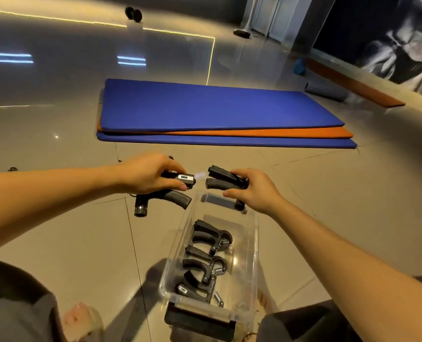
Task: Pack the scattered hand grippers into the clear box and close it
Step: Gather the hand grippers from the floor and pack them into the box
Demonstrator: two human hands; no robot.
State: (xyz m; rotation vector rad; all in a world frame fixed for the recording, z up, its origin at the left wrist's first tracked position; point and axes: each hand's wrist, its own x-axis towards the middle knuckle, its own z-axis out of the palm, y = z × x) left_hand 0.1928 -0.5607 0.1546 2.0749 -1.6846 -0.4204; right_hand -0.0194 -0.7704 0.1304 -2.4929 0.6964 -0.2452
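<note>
A clear plastic box [253, 245] stands open on the tiled floor between my knees, with three black hand grippers [208, 261] lying inside. My left hand [146, 175] grips a black hand gripper with a small counter display [173, 193], held just beyond the box's far left corner. My right hand [252, 191] grips another black hand gripper [220, 178] over the box's far end. The two held hand grippers almost meet. The box lid is not seen.
Blue and orange exercise mats [220, 112] lie stacked on the floor ahead. A small dark object [12, 169] sits on the floor far left. Rolled mats [326, 91] and dark weights [133, 13] lie farther off. My feet flank the box.
</note>
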